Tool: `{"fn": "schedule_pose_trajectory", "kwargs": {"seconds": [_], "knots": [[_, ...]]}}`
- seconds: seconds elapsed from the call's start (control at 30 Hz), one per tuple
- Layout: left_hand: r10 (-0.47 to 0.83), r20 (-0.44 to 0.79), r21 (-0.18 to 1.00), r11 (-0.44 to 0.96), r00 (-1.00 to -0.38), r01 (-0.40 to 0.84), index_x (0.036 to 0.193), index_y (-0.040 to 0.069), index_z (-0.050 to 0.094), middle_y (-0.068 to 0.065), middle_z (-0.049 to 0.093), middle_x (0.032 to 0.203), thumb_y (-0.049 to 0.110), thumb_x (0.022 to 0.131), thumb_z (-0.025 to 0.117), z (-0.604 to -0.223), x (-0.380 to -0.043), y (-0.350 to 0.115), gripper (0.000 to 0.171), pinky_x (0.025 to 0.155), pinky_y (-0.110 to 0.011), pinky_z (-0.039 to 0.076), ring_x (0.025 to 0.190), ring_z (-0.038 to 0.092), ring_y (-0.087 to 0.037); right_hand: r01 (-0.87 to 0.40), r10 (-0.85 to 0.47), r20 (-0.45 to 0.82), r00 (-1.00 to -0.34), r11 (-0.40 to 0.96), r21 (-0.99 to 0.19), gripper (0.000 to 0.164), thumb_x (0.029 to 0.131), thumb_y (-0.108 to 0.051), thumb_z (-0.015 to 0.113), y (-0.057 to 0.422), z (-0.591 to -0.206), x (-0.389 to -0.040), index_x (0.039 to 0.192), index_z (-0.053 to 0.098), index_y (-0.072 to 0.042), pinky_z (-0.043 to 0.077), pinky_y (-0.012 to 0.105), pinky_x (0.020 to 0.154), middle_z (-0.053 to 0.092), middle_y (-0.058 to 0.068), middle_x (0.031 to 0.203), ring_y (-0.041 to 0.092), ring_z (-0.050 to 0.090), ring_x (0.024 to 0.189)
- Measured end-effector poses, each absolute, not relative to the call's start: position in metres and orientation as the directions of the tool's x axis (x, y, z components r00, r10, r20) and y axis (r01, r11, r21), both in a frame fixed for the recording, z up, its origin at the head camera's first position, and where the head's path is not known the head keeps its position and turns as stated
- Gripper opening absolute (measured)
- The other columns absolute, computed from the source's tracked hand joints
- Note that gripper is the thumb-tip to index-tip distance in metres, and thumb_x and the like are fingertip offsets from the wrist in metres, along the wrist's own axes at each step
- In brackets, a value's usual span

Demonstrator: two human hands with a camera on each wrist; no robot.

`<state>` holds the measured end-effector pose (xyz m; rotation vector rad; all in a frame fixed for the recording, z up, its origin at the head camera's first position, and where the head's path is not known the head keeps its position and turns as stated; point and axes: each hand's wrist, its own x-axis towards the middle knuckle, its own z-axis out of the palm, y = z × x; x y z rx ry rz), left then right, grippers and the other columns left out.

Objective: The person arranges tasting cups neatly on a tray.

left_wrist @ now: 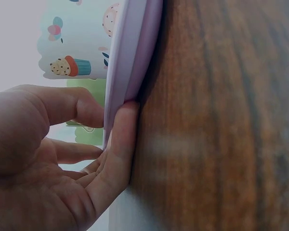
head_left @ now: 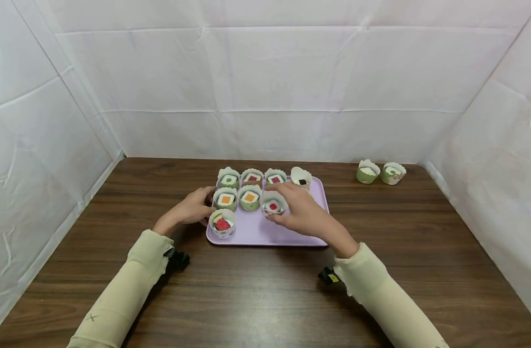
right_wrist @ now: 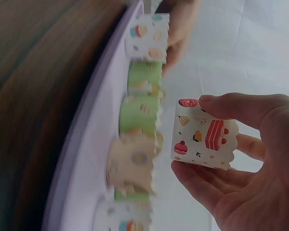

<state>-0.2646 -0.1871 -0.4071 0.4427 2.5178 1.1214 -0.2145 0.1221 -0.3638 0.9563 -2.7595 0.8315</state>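
My left hand (head_left: 187, 208) pinches the left edge of a lilac tray (head_left: 265, 237); in the left wrist view its fingers lie along the rim (left_wrist: 130, 53). My right hand (head_left: 304, 210) holds a white paper baking cup (right_wrist: 202, 134) printed with cake pictures, thumb on one side and fingers on the other. The right wrist view shows this cup raised above the tray. Inside it is a white piece with a red square (head_left: 272, 206). On the tray, a cup with red filling (head_left: 222, 224) stands at front left, and two orange-topped cups (head_left: 250, 197) sit behind.
Several more filled cups (head_left: 252, 177) line the tray's back edge. Two green cups (head_left: 367, 172) stand side by side at the table's back right. White sheeting (head_left: 274, 72) hangs behind and on both sides of the brown wooden table (head_left: 248, 299).
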Motion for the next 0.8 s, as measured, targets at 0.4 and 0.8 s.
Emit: {"fn": "schedule_pose_trajectory", "kwargs": {"seconds": [0.4,0.8], "knots": [[0.421,-0.191,0.761,0.634,-0.886,0.137,0.159,-0.012,0.02,-0.032,0.046,0.13,0.005,0.099,0.053,-0.406,-0.263,-0.185,0.071,0.066,-0.034,0.066,0.095,0.064,-0.03,-0.555,-0.557,0.15,-0.817,0.688,-0.468,0.055,0.087,-0.026,0.083,0.081,-0.379,-0.213,0.134,0.057,-0.011,0.057,0.042,0.097,0.064,0.01,0.132,0.024,0.062,0.116],[0.429,-0.182,0.767,0.624,-0.885,0.145,0.158,-0.013,0.02,-0.031,0.045,0.127,0.004,0.098,0.053,-0.405,-0.264,-0.186,0.071,0.067,-0.035,0.066,0.093,0.062,-0.029,-0.543,-0.575,0.082,-0.814,0.703,-0.46,0.055,0.088,-0.021,0.082,0.073,-0.396,-0.215,0.135,0.055,-0.015,0.056,0.04,0.086,0.063,0.011,0.122,0.022,0.061,0.101]]}}
